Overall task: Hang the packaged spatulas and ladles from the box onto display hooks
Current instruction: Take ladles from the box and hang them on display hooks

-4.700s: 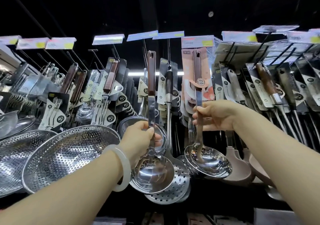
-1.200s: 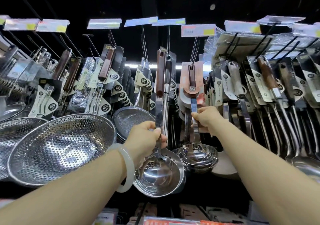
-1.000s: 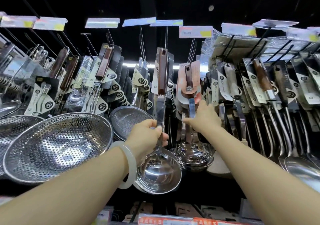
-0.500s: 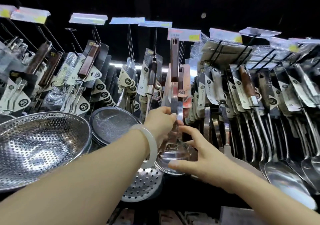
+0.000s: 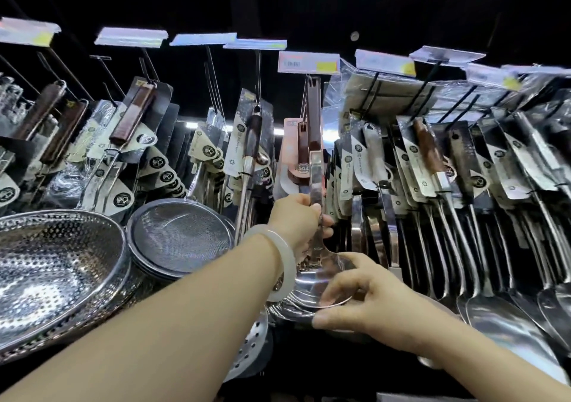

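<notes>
Steel ladle (image 5: 315, 191) held upright at centre of display, dark wooden grip at top beside a hook wire just under a pink price tag (image 5: 307, 62), bowl low between both hands. Left hand (image 5: 298, 221) wrapped around the flat steel shank, fingers curled on it; pale bangle (image 5: 279, 261) on that wrist. Right hand (image 5: 360, 298) at the bowl, thumb under the rim, fingers bent over its upper edge, gripping it. Behind the ladle, a pink-carded ladle (image 5: 295, 157) hanging on the same row. To the left, a mesh strainer (image 5: 180, 234) and a perforated colander (image 5: 58, 265); below, a slotted skimmer (image 5: 251, 349). To the right, rows of packaged spatulas (image 5: 432, 166) on black hooks, price tags above.
</notes>
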